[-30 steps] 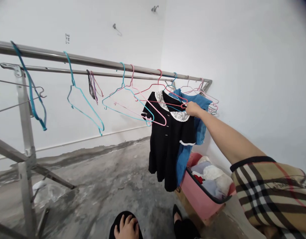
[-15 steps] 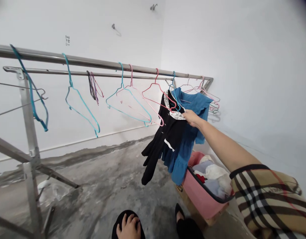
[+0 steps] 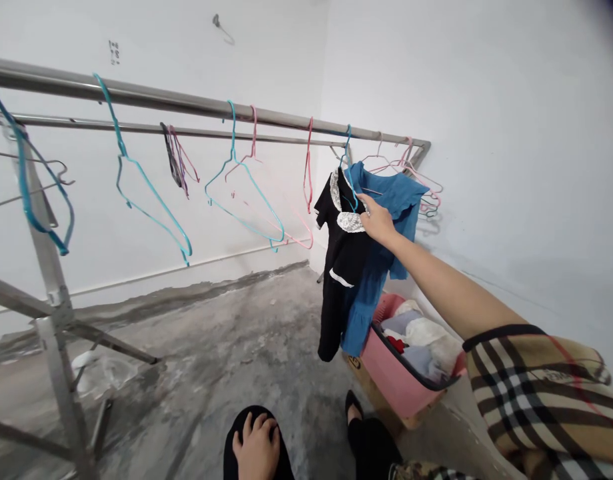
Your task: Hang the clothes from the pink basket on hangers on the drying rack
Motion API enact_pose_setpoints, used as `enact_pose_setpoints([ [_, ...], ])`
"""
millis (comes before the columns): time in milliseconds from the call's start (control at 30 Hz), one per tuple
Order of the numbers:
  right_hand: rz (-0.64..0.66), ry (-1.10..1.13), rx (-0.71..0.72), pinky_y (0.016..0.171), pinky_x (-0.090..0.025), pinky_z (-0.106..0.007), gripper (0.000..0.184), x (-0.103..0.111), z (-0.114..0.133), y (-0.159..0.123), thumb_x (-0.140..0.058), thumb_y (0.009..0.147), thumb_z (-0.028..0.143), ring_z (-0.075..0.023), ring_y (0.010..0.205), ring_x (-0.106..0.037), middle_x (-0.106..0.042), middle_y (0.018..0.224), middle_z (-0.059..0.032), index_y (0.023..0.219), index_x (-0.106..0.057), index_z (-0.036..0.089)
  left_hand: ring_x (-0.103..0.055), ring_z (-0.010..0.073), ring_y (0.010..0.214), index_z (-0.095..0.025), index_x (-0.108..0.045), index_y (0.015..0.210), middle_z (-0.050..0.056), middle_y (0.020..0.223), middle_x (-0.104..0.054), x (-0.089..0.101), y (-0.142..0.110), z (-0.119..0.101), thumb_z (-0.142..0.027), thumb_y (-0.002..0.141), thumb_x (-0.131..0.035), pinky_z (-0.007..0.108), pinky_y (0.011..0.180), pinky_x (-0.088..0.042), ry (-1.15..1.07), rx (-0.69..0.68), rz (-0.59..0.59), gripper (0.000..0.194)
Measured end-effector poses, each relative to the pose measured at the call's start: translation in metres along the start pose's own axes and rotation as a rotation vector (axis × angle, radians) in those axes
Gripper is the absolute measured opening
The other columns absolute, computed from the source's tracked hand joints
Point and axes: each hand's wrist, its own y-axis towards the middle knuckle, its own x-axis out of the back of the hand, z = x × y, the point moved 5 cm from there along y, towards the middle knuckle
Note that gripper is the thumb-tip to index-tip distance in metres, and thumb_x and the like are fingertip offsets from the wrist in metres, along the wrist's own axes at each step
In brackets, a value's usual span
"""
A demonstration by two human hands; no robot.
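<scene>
A black dress (image 3: 339,267) with a white lace collar hangs from the metal drying rail (image 3: 186,105), close against a blue dress (image 3: 386,220). My right hand (image 3: 376,219) reaches out and pinches the black dress at its lace collar, fingers closed on the fabric. My left hand (image 3: 256,450) rests flat on my knee at the bottom of the view, fingers spread and holding nothing. Several empty blue and pink hangers (image 3: 236,187) dangle along the rail to the left of the dresses.
A pink laundry basket (image 3: 401,387) full of clothes stands on the floor under the dresses, by the white wall. The rack's metal legs (image 3: 56,347) stand at left. The concrete floor (image 3: 226,360) is rough and stained. More pink hangers (image 3: 421,187) hang at the rail's far end.
The black dress, spread facing me a second ago, swung sideways and now hangs narrow against the blue dress. My right hand moved with its collar slightly left. The left hand stayed on my knee.
</scene>
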Motion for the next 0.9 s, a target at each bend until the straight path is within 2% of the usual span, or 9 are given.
enact_pose_setpoints([
  [133, 0.071, -0.095, -0.015, 0.105, -0.042, -0.04, 0.051, -0.004, -0.001, -0.001, -0.041, 0.082, 0.014, -0.0269, 0.12, -0.057, -0.065, 0.127, -0.005, 0.127, -0.064, 0.022, -0.036, 0.0278, 0.141, -0.035, -0.072, 0.106, -0.003, 0.135, -0.062, 0.003, -0.001, 0.001, -0.029, 0.09, -0.04, 0.057, 0.113, -0.02, -0.003, 0.007, 0.005, 0.036],
  [267, 0.115, -0.121, -0.021, 0.106, -0.04, -0.035, 0.048, -0.006, -0.001, 0.001, -0.039, 0.084, 0.016, -0.0246, 0.122, -0.057, -0.065, 0.128, -0.0039, 0.122, -0.068, 0.02, -0.036, 0.0275, 0.141, -0.035, -0.072, 0.105, -0.003, 0.134, -0.062, 0.001, -0.002, 0.001, -0.029, 0.09, -0.04, 0.056, 0.113, -0.02, -0.007, 0.0, -0.006, 0.037],
  [367, 0.158, -0.14, -0.029, 0.098, -0.043, -0.034, 0.043, -0.006, 0.001, 0.0, -0.037, 0.087, 0.021, -0.0266, 0.115, -0.06, -0.068, 0.122, -0.008, 0.111, -0.072, 0.017, -0.036, 0.0279, 0.141, -0.034, -0.073, 0.105, -0.002, 0.134, -0.062, -0.001, -0.001, 0.002, -0.029, 0.09, -0.04, 0.057, 0.113, -0.02, -0.014, 0.0, -0.009, 0.037],
  [433, 0.185, -0.15, -0.036, 0.09, -0.045, -0.034, 0.045, -0.006, 0.002, -0.002, -0.032, 0.093, 0.031, -0.0285, 0.107, -0.063, -0.071, 0.111, -0.0123, 0.099, -0.074, 0.015, -0.036, 0.0281, 0.141, -0.034, -0.073, 0.105, -0.002, 0.135, -0.062, -0.002, -0.001, 0.002, -0.029, 0.09, -0.04, 0.057, 0.113, -0.019, -0.02, 0.0, -0.008, 0.037],
  [500, 0.205, -0.154, -0.039, 0.083, -0.045, -0.033, 0.057, -0.006, 0.003, -0.004, -0.027, 0.096, 0.046, -0.0286, 0.1, -0.065, -0.073, 0.102, -0.0141, 0.09, -0.074, 0.014, -0.036, 0.028, 0.141, -0.033, -0.073, 0.106, -0.001, 0.135, -0.062, -0.002, -0.001, 0.002, -0.029, 0.09, -0.04, 0.057, 0.113, -0.019, -0.021, 0.002, -0.007, 0.037],
  [567, 0.216, -0.155, -0.041, 0.08, -0.045, -0.031, 0.062, -0.007, 0.004, -0.004, -0.029, 0.094, 0.059, -0.0279, 0.097, -0.065, -0.072, 0.099, -0.0138, 0.088, -0.073, 0.015, -0.036, 0.0278, 0.141, -0.033, -0.073, 0.107, -0.001, 0.135, -0.062, 0.001, -0.001, 0.001, -0.028, 0.09, -0.039, 0.056, 0.114, -0.019, -0.017, 0.005, -0.002, 0.038],
  [633, 0.227, -0.173, -0.047, 0.078, -0.044, -0.031, 0.06, -0.008, 0.004, -0.004, -0.036, 0.089, 0.065, -0.0276, 0.098, -0.064, -0.072, 0.102, -0.0129, 0.091, -0.073, 0.017, -0.035, 0.0277, 0.141, -0.032, -0.072, 0.108, -0.001, 0.136, -0.061, 0.004, -0.002, 0.0, -0.027, 0.091, -0.038, 0.056, 0.114, -0.019, -0.013, 0.002, 0.005, 0.039],
  [800, 0.188, -0.268, -0.072, 0.078, -0.046, -0.031, 0.042, -0.008, 0.004, -0.006, -0.049, 0.086, 0.05, -0.0274, 0.101, -0.064, -0.071, 0.108, -0.0117, 0.101, -0.073, 0.019, -0.036, 0.0279, 0.141, -0.032, -0.073, 0.108, -0.001, 0.135, -0.062, 0.008, -0.003, -0.003, -0.028, 0.091, -0.038, 0.056, 0.114, -0.02, -0.01, 0.007, 0.01, 0.039],
  [900, 0.133, -0.344, -0.046, 0.081, -0.046, -0.032, 0.037, -0.007, 0.004, -0.011, -0.048, 0.089, 0.046, -0.0271, 0.101, -0.063, -0.072, 0.105, -0.0111, 0.097, -0.073, 0.021, -0.036, 0.028, 0.141, -0.032, -0.073, 0.107, 0.0, 0.135, -0.062, 0.007, -0.003, -0.002, -0.028, 0.09, -0.039, 0.056, 0.114, -0.019, -0.017, 0.005, 0.0, 0.038],
])
